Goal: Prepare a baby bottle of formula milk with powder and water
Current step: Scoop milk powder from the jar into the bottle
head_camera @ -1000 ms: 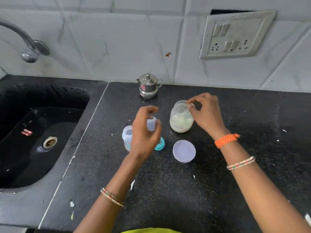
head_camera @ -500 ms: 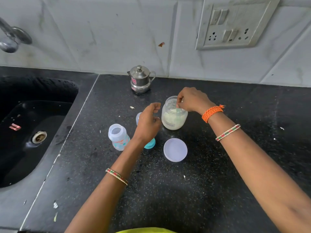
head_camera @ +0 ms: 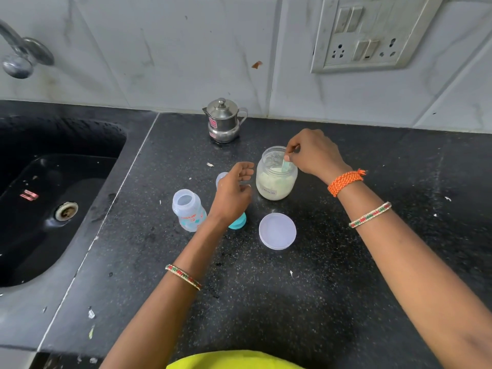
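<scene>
Seemingly mid-scoop in the head view, the right hand (head_camera: 315,155) pinches the handle of a pale scoop (head_camera: 286,164) dipped inside the open formula jar (head_camera: 276,173), while the left hand (head_camera: 232,192) hangs loosely curled and holding nothing just above the teal cap (head_camera: 238,223). To do this step well, I judge the scoop should come up level and travel low to the open baby bottle (head_camera: 188,209), which stands upright left of the jar, with the left hand steadying it.

Home kitchen | black granite counter (head_camera: 266,302) w/ sink (head_camera: 53,195) + tap (head_camera: 21,54) | tiled wall – switchboard (head_camera: 372,35)
</scene>
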Motion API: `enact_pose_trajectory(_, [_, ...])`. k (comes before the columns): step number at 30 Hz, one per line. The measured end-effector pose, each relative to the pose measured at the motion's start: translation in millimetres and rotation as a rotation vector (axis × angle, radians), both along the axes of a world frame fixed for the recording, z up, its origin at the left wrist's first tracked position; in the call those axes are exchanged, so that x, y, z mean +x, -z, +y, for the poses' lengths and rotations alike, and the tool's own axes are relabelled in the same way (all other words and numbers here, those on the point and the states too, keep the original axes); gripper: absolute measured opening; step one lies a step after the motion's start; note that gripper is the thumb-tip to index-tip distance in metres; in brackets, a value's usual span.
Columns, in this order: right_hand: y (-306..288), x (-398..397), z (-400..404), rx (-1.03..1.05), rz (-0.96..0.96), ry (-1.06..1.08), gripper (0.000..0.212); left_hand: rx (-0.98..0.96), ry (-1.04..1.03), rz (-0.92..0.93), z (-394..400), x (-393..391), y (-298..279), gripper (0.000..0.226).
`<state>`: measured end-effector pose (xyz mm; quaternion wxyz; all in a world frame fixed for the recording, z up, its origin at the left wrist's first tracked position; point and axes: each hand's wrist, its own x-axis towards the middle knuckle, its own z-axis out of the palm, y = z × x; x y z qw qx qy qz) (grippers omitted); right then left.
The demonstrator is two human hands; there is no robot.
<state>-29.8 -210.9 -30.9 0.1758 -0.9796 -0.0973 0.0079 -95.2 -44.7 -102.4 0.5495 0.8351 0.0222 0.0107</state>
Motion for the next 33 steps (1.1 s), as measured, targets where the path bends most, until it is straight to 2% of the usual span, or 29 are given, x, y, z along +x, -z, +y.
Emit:
enact_pose_trajectory(11, [-0.5,-1.0,0.6,-0.018,-0.048,0.001,0.011,-0.074,0.062,-0.006,-3.5,-3.5,-1.5,0.050])
enact_pose_trajectory(25, [0.4,3.0,5.4,-0.089,0.065,-0.029,0.011,-0.111,0.074,0.006,-2.5,-4.2,3.5,0.050])
enact_pose_trajectory(33, [-4.2,2.8,-0.6,0.021,0.046,0.016,0.010,-0.088,0.050,-0.004,4.0,-2.6,3.9,0.050])
